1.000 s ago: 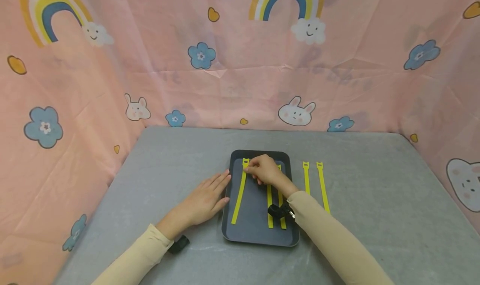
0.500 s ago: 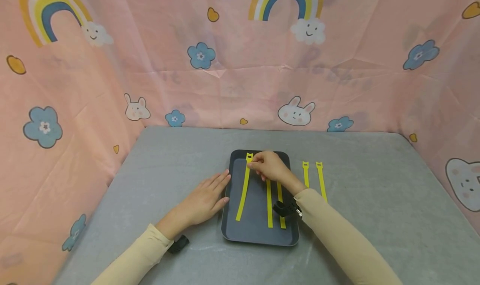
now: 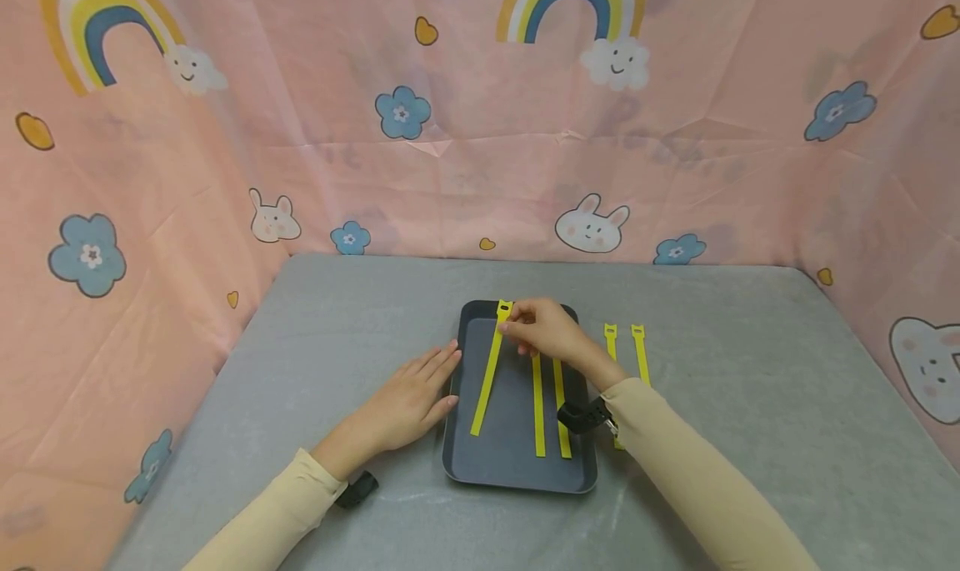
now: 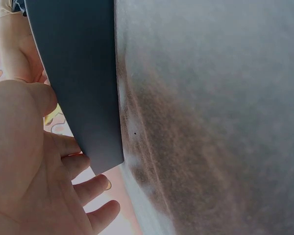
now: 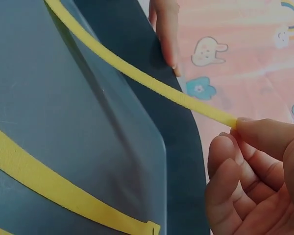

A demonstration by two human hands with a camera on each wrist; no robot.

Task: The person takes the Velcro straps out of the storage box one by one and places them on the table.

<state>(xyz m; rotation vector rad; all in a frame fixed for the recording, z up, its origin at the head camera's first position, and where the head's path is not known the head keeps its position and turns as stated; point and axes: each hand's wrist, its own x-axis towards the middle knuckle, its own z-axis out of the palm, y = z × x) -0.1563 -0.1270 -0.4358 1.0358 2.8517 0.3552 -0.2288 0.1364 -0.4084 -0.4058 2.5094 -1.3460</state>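
Note:
In the head view a dark grey tray (image 3: 506,469) lies on the table. My right hand (image 3: 553,333) pinches a yellow cable tie (image 3: 487,379) just below its slotted head. In the right wrist view this cable tie (image 5: 137,73) bows upward from the tray toward thumb and fingertips. Two more yellow cable ties, one nearer the middle (image 3: 539,413) and one by the right wall (image 3: 559,388), lie in the tray, their heads hidden behind the right hand. My left hand (image 3: 405,400) touches the tray's left side with extended fingers; the left wrist view shows it against the tray's outer wall (image 4: 83,83).
Right of the tray, two yellow cable ties, a nearer one (image 3: 611,342) and a farther one (image 3: 641,354), lie on the grey table (image 3: 750,404), partly covered by the right forearm. A pink printed cloth (image 3: 480,162) hangs behind and at both sides.
My right hand has moved slightly right and away from me, drawing the pinched cable tie's head toward the tray's far rim. The left hand and the tray stay put.

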